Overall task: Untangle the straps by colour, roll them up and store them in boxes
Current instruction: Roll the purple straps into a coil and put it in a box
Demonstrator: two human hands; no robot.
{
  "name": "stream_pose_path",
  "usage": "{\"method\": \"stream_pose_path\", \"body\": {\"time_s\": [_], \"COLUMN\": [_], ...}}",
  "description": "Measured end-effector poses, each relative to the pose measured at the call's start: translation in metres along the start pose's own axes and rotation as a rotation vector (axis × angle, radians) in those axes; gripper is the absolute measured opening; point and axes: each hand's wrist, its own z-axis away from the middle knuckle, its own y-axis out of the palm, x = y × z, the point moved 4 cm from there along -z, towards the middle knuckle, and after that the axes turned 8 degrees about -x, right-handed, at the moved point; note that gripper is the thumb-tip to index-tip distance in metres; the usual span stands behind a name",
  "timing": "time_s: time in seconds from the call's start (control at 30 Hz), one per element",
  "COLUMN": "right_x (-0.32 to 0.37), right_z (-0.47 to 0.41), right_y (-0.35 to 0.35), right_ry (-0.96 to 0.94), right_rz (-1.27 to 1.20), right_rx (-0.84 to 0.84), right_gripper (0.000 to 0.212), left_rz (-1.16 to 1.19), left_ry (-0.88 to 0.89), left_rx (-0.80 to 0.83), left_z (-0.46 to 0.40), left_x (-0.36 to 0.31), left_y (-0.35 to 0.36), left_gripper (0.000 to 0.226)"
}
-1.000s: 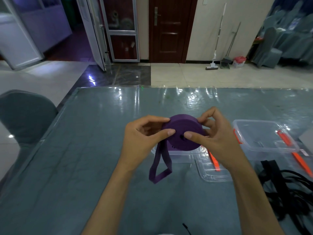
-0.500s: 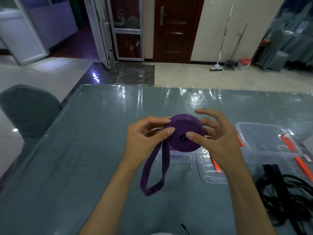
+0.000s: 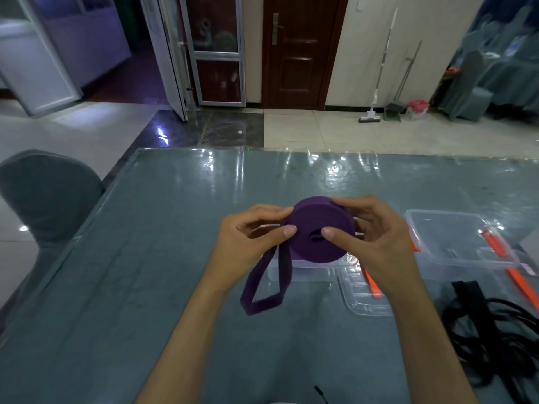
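Reaching up from the bottom edge, two bare forearms cross the grey-green tabletop, which lies under a glossy clear sheet. Nearest on the right, a tangle of black straps sprawls beside the right forearm. Just beyond it a clear lid with an orange clip lies flat, partly hidden by the right wrist. Above the tabletop, both hands hold a purple strap roll, its flat face turned towards the camera. A loose loop of the same strap hangs from the roll's left side down towards the tabletop. The left hand has its fingers curled, the thumb pressing the roll's face and the fingertips meeting its left rim. The right hand grips likewise, thumb on the face near the centre hole, fingers wrapped over the top and far side. Directly behind and below the roll, a clear box sits largely hidden by hands and strap. To the right stands a second clear box with orange latches. A grey covered chair stands off the tabletop's left edge. Farther away, across the tiled floor, a dark wooden door, glass doors and a mop against the wall.
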Motion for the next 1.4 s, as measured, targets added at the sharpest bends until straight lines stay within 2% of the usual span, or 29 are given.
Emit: {"method": "stream_pose_path", "body": {"time_s": [0.07, 0.17, 0.27, 0.4, 0.53, 0.7, 0.83, 0.9, 1.0, 1.13, 1.27, 1.4], "right_x": [-0.004, -0.012, -0.008, -0.006, -0.012, -0.007, -0.011, -0.016, -0.019, -0.014, -0.018, -0.016], "right_z": [0.001, 0.003, 0.002, 0.002, 0.002, 0.002, 0.004, 0.004, 0.005, 0.002, 0.002, 0.003], "right_y": [0.001, 0.006, 0.008, 0.004, 0.011, 0.009, 0.003, 0.003, 0.005, -0.001, 0.002, 0.007], "right_ry": [0.049, 0.112, 0.050, 0.024, 0.118, 0.018, 0.065, 0.123, 0.106, 0.051, 0.147, 0.136], "right_rz": [-0.001, 0.018, 0.082, 0.024, 0.033, 0.116, 0.085, 0.091, 0.114, 0.120, 0.053, 0.037], "right_rx": [0.012, 0.080, 0.090, 0.022, 0.071, 0.075, 0.019, 0.059, 0.069, -0.019, 0.002, 0.020], "right_gripper": [0.046, 0.049, 0.055, 0.046, 0.048, 0.051, 0.044, 0.048, 0.045, 0.042, 0.032, 0.026], "left_rz": [-0.022, -0.031, 0.029, -0.028, -0.072, 0.002, -0.073, -0.135, -0.156, -0.082, -0.083, -0.033], "left_ry": [-0.007, 0.031, 0.011, -0.026, 0.040, -0.013, -0.031, 0.013, 0.028, -0.069, -0.017, 0.007], "left_rx": [0.008, -0.092, -0.101, -0.022, -0.117, -0.072, 0.012, -0.031, -0.134, -0.062, -0.096, -0.119], "left_z": [-0.001, -0.001, 0.004, 0.007, 0.004, 0.007, 0.005, 0.004, 0.005, 0.006, 0.004, 0.010], "left_x": [0.000, 0.000, 0.006, 0.006, 0.002, 0.012, 0.010, 0.008, 0.009, 0.015, 0.012, 0.022], "left_y": [-0.002, -0.004, -0.007, -0.011, -0.013, -0.006, -0.004, -0.003, -0.004, -0.003, -0.005, -0.001], "left_gripper": [0.027, 0.025, 0.019, 0.035, 0.045, 0.022, 0.029, 0.031, 0.023, 0.016, 0.017, 0.016]}}
